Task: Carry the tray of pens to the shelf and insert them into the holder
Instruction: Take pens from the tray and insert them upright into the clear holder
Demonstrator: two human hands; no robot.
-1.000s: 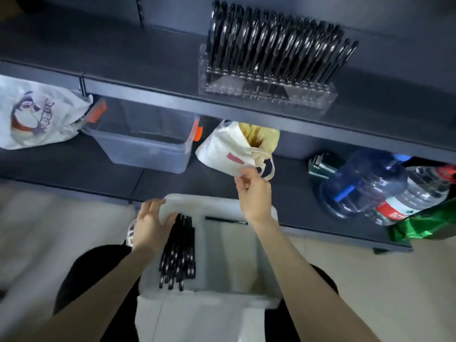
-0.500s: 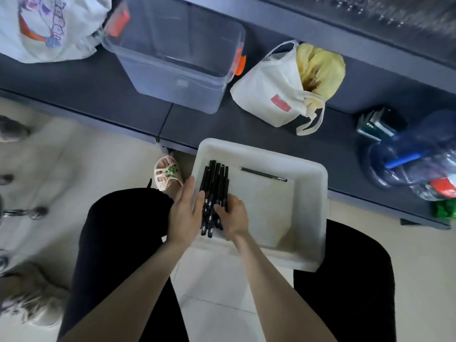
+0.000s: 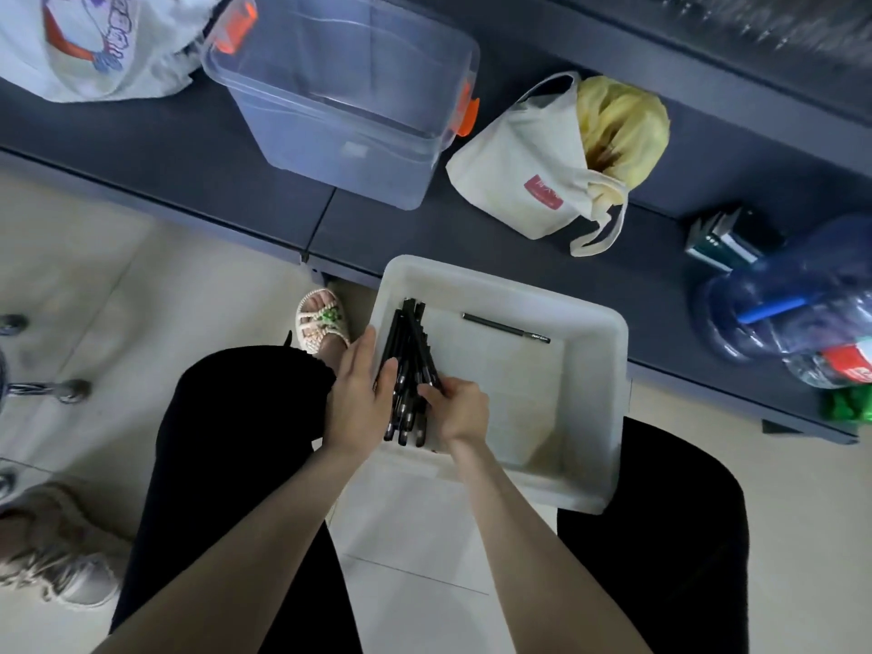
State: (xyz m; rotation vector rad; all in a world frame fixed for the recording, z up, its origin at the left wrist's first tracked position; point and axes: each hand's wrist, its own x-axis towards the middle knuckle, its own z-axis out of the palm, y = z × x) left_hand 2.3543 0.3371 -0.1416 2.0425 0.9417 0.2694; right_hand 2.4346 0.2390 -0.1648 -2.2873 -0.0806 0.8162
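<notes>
A white plastic tray (image 3: 585,370) rests on my lap, its far edge against the low dark shelf (image 3: 188,153). A bundle of black pens (image 3: 408,351) lies along its left side, and a single black pen (image 3: 505,328) lies apart near the far wall. My left hand (image 3: 356,403) clasps the tray's left wall, fingers outside and thumb inside against the bundle. My right hand (image 3: 460,410) pinches the bundle's near end from the right. The pen holder is out of view.
On the low shelf stand a clear storage box (image 3: 349,96) with orange latches, a cream tote bag (image 3: 533,177) with yellow contents, a printed white bag (image 3: 94,40), books (image 3: 726,238) and large water bottles (image 3: 792,304). A sandalled foot (image 3: 323,318) is beside the tray.
My view dropped from the upper shelf and its holder to the tray. My right hand came down from in front of the tote bag onto the pens. My left hand slid nearer along the tray.
</notes>
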